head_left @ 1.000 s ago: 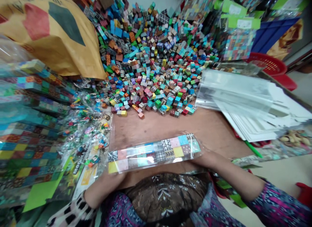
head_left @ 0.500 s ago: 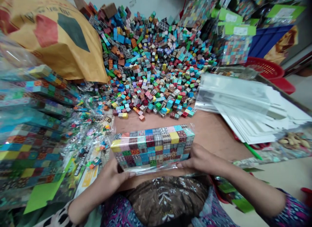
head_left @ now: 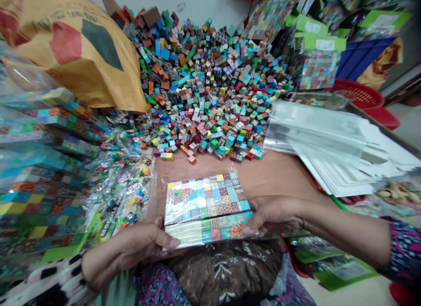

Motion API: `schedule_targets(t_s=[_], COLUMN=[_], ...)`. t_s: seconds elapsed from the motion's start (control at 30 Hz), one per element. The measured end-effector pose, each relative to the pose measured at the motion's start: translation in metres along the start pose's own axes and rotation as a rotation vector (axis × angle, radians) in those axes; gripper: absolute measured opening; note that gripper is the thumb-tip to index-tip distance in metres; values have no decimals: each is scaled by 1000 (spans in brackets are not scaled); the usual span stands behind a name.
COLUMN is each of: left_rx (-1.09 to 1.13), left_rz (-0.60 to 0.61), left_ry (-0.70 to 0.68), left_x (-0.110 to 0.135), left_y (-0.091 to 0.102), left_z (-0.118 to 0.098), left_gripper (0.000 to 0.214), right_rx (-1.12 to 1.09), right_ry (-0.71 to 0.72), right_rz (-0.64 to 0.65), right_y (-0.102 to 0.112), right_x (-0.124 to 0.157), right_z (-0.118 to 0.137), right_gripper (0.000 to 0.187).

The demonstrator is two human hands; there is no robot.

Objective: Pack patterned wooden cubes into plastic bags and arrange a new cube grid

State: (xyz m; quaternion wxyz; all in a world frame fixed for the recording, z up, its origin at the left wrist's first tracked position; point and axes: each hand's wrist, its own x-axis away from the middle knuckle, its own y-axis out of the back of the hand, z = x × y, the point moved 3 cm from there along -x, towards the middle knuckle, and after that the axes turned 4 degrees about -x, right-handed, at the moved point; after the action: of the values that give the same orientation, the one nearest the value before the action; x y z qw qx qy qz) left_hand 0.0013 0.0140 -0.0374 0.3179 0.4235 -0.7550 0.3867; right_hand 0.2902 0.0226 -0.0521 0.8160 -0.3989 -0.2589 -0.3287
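Observation:
A clear plastic bag packed with a flat grid of small patterned cubes [head_left: 207, 201] lies on the brown table [head_left: 279, 174] right in front of me. My left hand [head_left: 138, 244] grips its near left corner, thumb on the front edge. My right hand [head_left: 272, 214] holds the near right corner, fingers curled around the bag's edge. The bag's broad face points up. Behind it spreads a big heap of loose coloured cubes [head_left: 210, 87].
Stacks of filled cube bags [head_left: 42, 165] crowd the left side, under a tan sack [head_left: 75, 51]. A pile of empty clear bags and white cards [head_left: 332, 144] sits to the right. Packed bags with green labels [head_left: 315, 65] and a red basket [head_left: 358, 93] stand behind them.
The bag of cubes has been turned from standing on its long edge to lying flat with its broad face up. Both hands kept hold of its ends and shifted toward me.

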Motion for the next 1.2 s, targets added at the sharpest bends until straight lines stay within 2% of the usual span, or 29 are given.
schedule_targets(t_s=[0.07,0.17,0.27,0.37,0.47,0.57,0.63,0.73,0.83,0.87,1.0,1.2], left_rx=[46,37,-89,-302,-689,-1076,-1223,-1360,-1458,-1480,-1523,-1538], left_rz=[-31,-112,-171,-190,-370,-640,-761,-862,-918,-933,-964,-967], left_ry=[6,-68,-195,-365,-527,-597,-608,-637,-728,-759,-835,-868], left_x=[1,5,6,2,-1,0,3,6,6,6,4,5], left_y=[2,6,11,16,22,23,22,17,10,8,4,3], left_z=[0,-5,-7,1,14,25,30,35,39,40,44,51], left_gripper=[80,77,71,73,65,40,30,32,35,35,37,34], right_rx=[-41,-44,51,202,589,1175,1484,1720,1830,1851,1907,1859], right_ry=[-5,97,271,439,585,731,877,1054,1075,1081,1046,867], right_rz=[-16,-89,-241,-413,-652,-961,-1049,-1011,-874,-868,-738,-683], right_y=[1,2,7,10,9,-1,-14,-43,-75,-85,-115,-126], right_x=[-1,-3,-5,-7,-5,-2,-5,-21,-47,-55,-82,-96], right_z=[0,1,1,-4,-13,-22,-24,-19,-7,-2,10,14], right_gripper=[63,64,66,74,79,84,76,59,47,44,45,52])
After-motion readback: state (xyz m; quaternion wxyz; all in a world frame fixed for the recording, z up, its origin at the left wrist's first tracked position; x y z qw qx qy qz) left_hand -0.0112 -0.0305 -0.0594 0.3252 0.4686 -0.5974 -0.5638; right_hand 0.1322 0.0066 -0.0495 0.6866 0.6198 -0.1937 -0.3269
